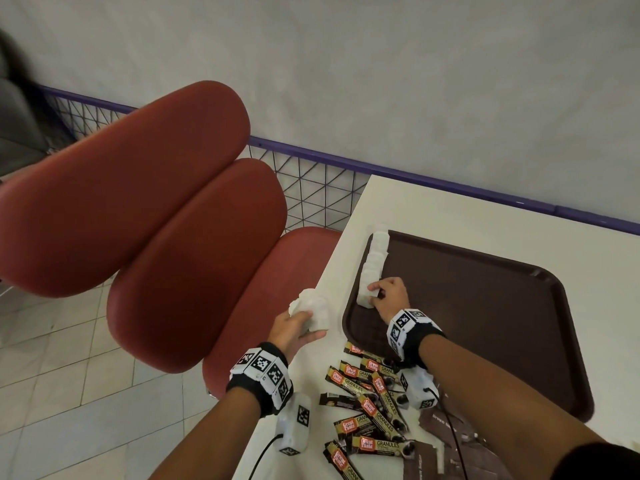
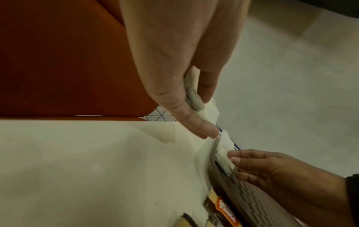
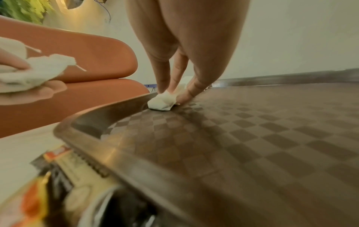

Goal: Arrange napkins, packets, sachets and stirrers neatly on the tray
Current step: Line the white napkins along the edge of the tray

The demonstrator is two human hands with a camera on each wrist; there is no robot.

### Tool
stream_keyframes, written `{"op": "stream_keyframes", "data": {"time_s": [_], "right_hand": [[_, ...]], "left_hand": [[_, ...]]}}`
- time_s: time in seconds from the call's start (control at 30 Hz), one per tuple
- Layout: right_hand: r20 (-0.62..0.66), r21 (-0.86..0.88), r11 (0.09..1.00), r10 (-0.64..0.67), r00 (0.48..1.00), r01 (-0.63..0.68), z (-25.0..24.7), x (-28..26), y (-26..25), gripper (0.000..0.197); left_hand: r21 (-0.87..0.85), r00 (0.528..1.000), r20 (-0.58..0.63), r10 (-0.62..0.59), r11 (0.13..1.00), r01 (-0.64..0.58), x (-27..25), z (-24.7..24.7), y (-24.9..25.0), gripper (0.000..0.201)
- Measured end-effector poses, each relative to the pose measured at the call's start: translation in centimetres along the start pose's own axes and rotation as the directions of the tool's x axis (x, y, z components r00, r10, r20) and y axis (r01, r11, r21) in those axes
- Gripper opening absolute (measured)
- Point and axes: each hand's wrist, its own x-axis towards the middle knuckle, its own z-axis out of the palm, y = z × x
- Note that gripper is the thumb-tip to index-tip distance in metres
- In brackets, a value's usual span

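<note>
Right hand [image 1: 389,297]: fingertips pinch a folded white napkin [image 1: 365,299] against the floor of the brown tray [image 1: 485,306], at the tray's left wall near its near-left corner. In the right wrist view the fingers [image 3: 165,83] press this napkin onto the checkered tray surface. Behind it, a row of folded napkins [image 1: 375,252] runs along the same wall toward the far-left corner; about four pieces are visible in all, the exact count is unclear.

Left hand [image 1: 294,332]: fingers curl around a bunch of white napkins [image 1: 311,308], held over the left edge of the white table [image 1: 450,209], just left of the tray and apart from it.

Near the hands, between the two wrists, lies a loose heap of coffee granule sachets [image 1: 372,400], roughly ten, overlapping; one touches the tray's near rim. Brown flat packets [image 1: 446,445] lie near the right forearm, partly hidden by it.

Left of the table stands a red upholstered seat [image 1: 156,220]. A purple wire-mesh rail [image 1: 311,171] runs behind it, along a grey wall.
</note>
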Motion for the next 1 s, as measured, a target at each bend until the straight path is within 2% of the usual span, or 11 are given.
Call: {"op": "stream_keyframes", "data": {"time_s": [0.13, 0.3, 0.4, 0.57, 0.7, 0.9, 1.0], "right_hand": [[-0.036, 0.016, 0.999, -0.027, 0.999, 0.028, -0.9, -1.2, -0.6, 0.025], [-0.029, 0.133, 0.986, -0.099, 0.995, 0.102, -1.1, -2.8, -1.5, 0.012], [0.065, 0.327, 0.94, -0.124, 0.99, 0.096, -0.8, -3.8, -2.2, 0.017], [0.179, 0.444, 0.892, -0.177, 0.968, 0.082, -0.3, -5.2, -3.4, 0.019], [0.187, 0.448, 0.885, -0.228, 0.955, 0.124, -0.3, -5.7, -3.7, 0.021], [0.167, 0.432, 0.896, -0.194, 0.967, 0.105, -0.7, -5.6, -3.6, 0.017], [0.155, 0.447, 0.889, -0.184, 0.971, 0.097, -0.6, -5.9, -3.6, 0.023]], "left_hand": [[0.055, 1.0, -0.01, -0.008, 0.998, 0.009, 0.0, 0.6, 0.0, 0.037], [0.091, 0.999, 0.032, 0.017, 0.996, -0.02, -0.1, 1.5, 0.3, 0.033], [0.099, 0.998, 0.049, 0.031, 0.994, -0.036, -0.3, 2.2, 0.4, 0.034], [0.104, 0.995, 0.083, 0.046, 0.993, -0.055, -0.6, 3.2, 0.2, 0.033], [0.1, 0.995, 0.092, 0.046, 0.993, -0.055, -0.8, 3.3, 0.2, 0.033], [0.067, 0.996, 0.085, 0.04, 0.997, -0.045, -0.8, 2.9, 0.1, 0.032], [0.066, 0.995, 0.088, 0.055, 0.996, -0.061, -0.7, 2.9, 0.1, 0.031]]}}
